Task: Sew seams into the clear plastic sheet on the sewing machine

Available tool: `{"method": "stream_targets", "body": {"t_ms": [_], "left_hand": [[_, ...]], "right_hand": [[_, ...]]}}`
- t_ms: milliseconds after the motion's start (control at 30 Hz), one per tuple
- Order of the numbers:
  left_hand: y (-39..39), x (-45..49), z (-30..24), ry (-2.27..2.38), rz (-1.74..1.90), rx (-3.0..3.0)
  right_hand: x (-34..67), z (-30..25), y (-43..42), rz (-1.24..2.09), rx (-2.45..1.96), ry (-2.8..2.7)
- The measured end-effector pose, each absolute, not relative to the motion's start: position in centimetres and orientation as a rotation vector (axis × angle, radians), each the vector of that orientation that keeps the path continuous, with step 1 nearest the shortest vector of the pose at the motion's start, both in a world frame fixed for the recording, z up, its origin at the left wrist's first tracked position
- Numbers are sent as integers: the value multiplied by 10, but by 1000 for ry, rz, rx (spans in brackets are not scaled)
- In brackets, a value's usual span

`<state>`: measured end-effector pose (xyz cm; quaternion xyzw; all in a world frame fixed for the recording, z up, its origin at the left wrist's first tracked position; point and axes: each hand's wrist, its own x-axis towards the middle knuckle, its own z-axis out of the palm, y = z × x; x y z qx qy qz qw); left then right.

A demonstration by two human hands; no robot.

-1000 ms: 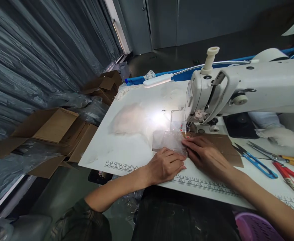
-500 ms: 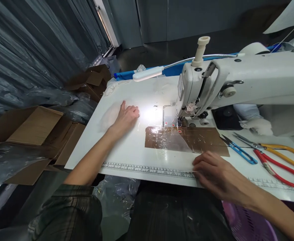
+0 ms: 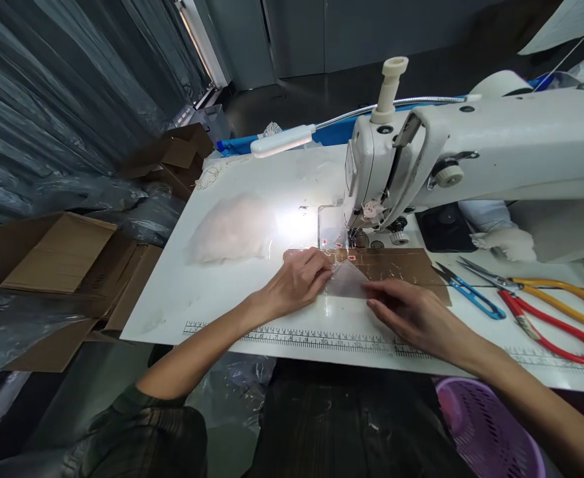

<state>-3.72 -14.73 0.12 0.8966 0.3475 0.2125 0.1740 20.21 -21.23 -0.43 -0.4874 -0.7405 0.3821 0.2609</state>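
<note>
A small piece of sheer white fabric [image 3: 346,280] lies over a brown strip [image 3: 396,263] in front of the sewing machine's needle area. My left hand [image 3: 302,277] is closed at the left edge of this fabric, its fingers curled together. From the other side, my right hand [image 3: 409,309] has its thumb and forefinger at the fabric's right corner. What sits exactly between the fingertips is partly hidden. The sewing machine [image 3: 421,156] stands just beyond both hands. Small red marks show on clear pieces by the presser foot.
Blue thread snips [image 3: 474,295], yellow-handled scissors [image 3: 555,285] and red-handled scissors [image 3: 553,328] lie at the right. A pale, fluffy sheer pile [image 3: 235,229] rests at the left. A lamp [image 3: 283,141] hangs over the table; a purple basket [image 3: 501,431] stands below its front edge.
My left hand has left the pale pile and moved right and nearer, to the sheer fabric. My right hand has risen from the ruler edge to the fabric's right corner.
</note>
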Motion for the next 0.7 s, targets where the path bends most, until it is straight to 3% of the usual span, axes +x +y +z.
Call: {"method": "stream_targets", "body": {"t_ms": [167, 367, 433, 600, 700], "left_hand": [[-166, -26, 23, 825, 638, 1991], [-148, -46, 49, 877, 626, 1793], [-130, -54, 54, 989, 580, 1923], [-77, -45, 37, 1227, 269, 2653], [-46, -22, 14, 1239, 246, 2811]], "right_hand": [[176, 4, -205, 1638, -1065, -1549], [179, 5, -189, 1970, -1040, -1353], [184, 3, -178, 1847, -1209, -1530], [182, -4, -157, 914, -1598, -2080], [179, -10, -155, 781, -1592, -2080]]}}
